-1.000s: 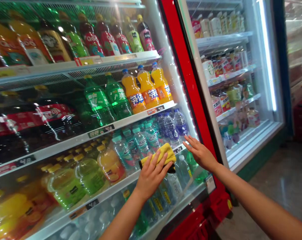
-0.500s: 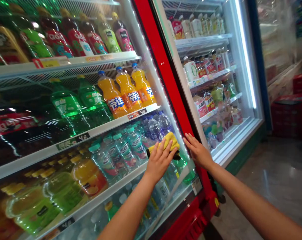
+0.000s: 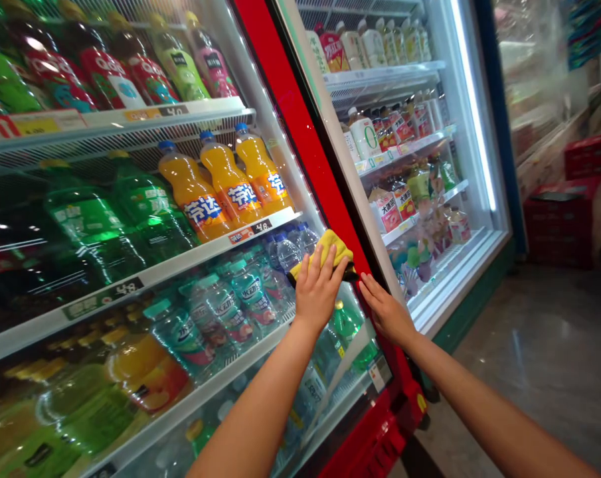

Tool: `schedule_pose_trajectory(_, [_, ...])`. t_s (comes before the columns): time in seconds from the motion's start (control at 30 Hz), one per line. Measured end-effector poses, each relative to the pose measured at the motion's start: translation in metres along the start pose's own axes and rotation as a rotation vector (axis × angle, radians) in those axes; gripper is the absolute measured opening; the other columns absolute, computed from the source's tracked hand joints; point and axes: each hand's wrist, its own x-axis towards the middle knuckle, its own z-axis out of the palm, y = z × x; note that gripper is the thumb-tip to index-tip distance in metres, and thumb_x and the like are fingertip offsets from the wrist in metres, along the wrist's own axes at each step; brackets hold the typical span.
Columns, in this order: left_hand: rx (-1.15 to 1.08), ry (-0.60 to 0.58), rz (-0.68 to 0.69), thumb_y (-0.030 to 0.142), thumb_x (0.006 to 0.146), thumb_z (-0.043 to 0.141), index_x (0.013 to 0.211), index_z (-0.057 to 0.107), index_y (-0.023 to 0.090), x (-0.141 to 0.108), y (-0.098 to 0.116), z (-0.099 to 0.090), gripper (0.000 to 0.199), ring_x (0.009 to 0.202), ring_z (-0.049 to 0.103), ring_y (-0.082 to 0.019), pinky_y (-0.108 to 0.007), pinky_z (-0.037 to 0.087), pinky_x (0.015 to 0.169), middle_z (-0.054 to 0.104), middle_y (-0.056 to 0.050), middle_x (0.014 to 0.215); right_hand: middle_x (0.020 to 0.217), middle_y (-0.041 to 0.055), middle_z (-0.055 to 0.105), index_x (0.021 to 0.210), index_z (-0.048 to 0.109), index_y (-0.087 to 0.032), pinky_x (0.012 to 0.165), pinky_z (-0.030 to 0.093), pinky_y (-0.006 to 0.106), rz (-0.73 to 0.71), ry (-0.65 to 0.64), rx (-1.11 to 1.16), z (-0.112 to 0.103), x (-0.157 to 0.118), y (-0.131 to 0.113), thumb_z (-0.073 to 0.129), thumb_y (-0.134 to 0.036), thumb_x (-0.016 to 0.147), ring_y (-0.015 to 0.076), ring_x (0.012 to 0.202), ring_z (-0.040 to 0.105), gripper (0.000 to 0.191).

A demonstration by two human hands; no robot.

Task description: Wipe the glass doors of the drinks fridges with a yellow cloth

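A yellow cleaning cloth [image 3: 336,244] with a dark edge lies against the glass door [image 3: 305,302] of a drinks fridge, close to its red frame. My left hand [image 3: 319,289] presses it there, palm down and fingers stretched over it. Just to the right, my right hand [image 3: 387,311] rests on the red door frame [image 3: 314,156] with its fingers extended and nothing in it. Part of the cloth is hidden under my left fingers. Behind the glass near the cloth are purple-tinted bottles [image 3: 286,251] and a green bottle [image 3: 350,332].
Shelves behind the glass hold orange soda bottles [image 3: 195,199], green soda bottles [image 3: 88,212] and teal-capped drinks [image 3: 250,292]. A second lit fridge [image 3: 392,79] stands to the right. Red boxes [image 3: 559,219] sit farther back on the grey floor [image 3: 524,345].
My left hand has slid the cloth up and right across the glass, onto the red frame's edge. My right hand stays at the frame. The view has shifted slightly.
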Motion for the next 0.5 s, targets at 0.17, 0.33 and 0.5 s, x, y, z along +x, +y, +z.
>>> schedule_pose_trajectory(0.17, [-0.046,-0.056,0.002,0.015,0.101,0.049,0.154,0.045,0.028,0.007,0.011,0.010,0.055,0.158,0.009,-0.026,-0.050,0.020,0.132,0.030,-0.003,0.168,0.170,0.0108,0.022,0.165,0.001,-0.031,0.119,0.043,0.054,-0.016,-0.011,-0.024,0.003,-0.021,0.002,0.035,0.009,0.084,0.0229,0.157,0.018,0.096])
schedule_pose_trajectory(0.33, [-0.039,-0.061,0.106,0.016,0.099,0.054,0.151,0.050,0.023,-0.030,0.029,0.006,0.052,0.158,0.013,-0.026,-0.048,0.014,0.133,0.031,-0.005,0.168,0.169,0.0130,0.026,0.165,0.003,-0.029,0.118,0.043,0.055,-0.013,-0.094,-0.026,0.002,-0.057,0.004,0.035,0.010,0.083,0.0242,0.156,0.024,0.096])
schedule_pose_trajectory(0.5, [-0.064,-0.075,-0.004,0.015,0.100,0.050,0.151,0.049,0.026,-0.010,0.035,0.013,0.053,0.158,0.010,-0.026,-0.050,0.018,0.132,0.033,-0.004,0.167,0.169,0.0122,0.024,0.165,0.005,-0.031,0.118,0.044,0.054,0.024,-0.148,-0.034,0.003,-0.077,0.004,0.035,0.010,0.084,0.0232,0.155,0.024,0.095])
